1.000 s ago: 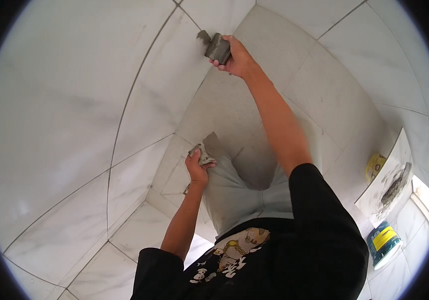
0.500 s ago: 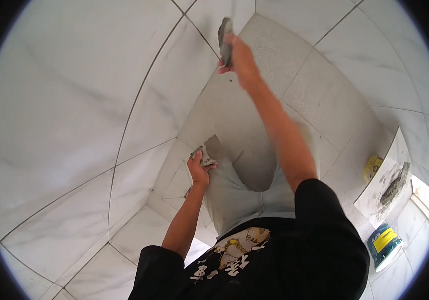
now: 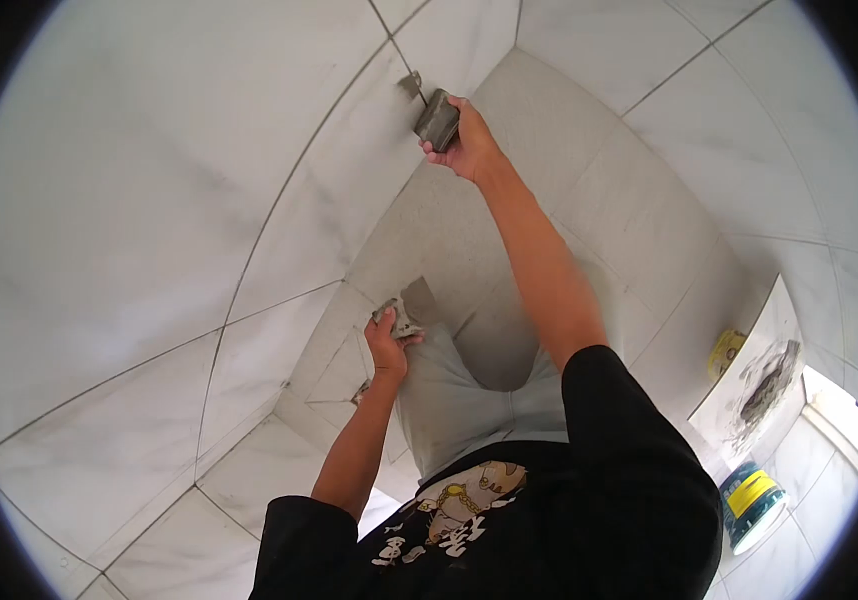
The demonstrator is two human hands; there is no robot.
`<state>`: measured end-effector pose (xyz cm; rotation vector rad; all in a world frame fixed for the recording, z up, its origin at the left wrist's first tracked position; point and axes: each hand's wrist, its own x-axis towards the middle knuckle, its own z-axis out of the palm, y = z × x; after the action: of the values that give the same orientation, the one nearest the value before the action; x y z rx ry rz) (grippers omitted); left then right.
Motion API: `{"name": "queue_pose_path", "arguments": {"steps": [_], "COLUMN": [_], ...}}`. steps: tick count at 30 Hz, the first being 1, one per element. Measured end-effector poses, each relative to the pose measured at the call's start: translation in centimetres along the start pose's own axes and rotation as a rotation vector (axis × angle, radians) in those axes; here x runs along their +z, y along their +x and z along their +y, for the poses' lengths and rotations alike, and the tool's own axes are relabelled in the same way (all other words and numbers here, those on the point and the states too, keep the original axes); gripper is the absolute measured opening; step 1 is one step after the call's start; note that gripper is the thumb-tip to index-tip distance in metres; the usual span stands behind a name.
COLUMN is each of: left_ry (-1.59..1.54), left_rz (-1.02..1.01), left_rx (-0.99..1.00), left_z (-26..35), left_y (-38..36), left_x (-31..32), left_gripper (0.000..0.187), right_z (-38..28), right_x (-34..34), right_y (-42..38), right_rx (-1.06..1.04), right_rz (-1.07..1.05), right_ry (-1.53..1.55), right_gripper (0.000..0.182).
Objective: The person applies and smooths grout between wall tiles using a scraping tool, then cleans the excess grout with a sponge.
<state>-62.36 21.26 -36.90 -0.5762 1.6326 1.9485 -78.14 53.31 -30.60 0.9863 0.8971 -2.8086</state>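
My right hand (image 3: 469,145) grips a flat, dark grey scraper (image 3: 437,122) held against the lower part of the marbled tile wall (image 3: 319,180), over a dark joint. Just above the scraper, a patch of grey grout (image 3: 409,85) is smeared across that joint. Lower down, my left hand (image 3: 386,348) is closed around a second scraper, a putty knife (image 3: 417,300) with grey, dirty faces, near my left knee. Its handle is mostly hidden by my fingers.
On the right, a white tile board (image 3: 709,410) carries a mound of grey grout (image 3: 769,385). A yellow tub (image 3: 725,352) stands behind it, and a teal and yellow bucket (image 3: 752,505) sits below. Grey floor tiles (image 3: 589,170) meet the wall at the corner.
My right hand has moved down and left, bringing the scraper from above the floor corner onto the wall joint. A grout smear now shows there. My left hand stays nearly in place.
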Motion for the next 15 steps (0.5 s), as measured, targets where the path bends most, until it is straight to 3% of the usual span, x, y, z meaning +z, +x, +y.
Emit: {"name": "queue_pose_path", "arguments": {"steps": [6, 9, 13, 15], "left_ry": [-0.037, -0.033, 0.023, 0.001], "left_rz": [-0.041, -0.059, -0.035, -0.009], "left_rx": [-0.010, -0.016, 0.053, -0.001], "left_z": [0.3, -0.5, 0.7, 0.6], "left_y": [-0.1, 0.3, -0.2, -0.6], "left_x": [0.1, -0.8, 0.2, 0.2], "left_gripper": [0.037, 0.040, 0.039, 0.040], "right_z": [-6.6, -10.2, -9.5, -6.0], "right_x": [7.2, 9.5, 9.2, 8.0], "right_y": [-4.3, -6.8, -11.3, -10.7], "right_rx": [0.014, -0.065, -0.175, -0.375], "right_rz": [-0.062, -0.206, -0.236, 0.067], "right_ry": [0.195, 0.141, 0.021, -0.398], "right_gripper": [0.029, 0.030, 0.036, 0.056]}}
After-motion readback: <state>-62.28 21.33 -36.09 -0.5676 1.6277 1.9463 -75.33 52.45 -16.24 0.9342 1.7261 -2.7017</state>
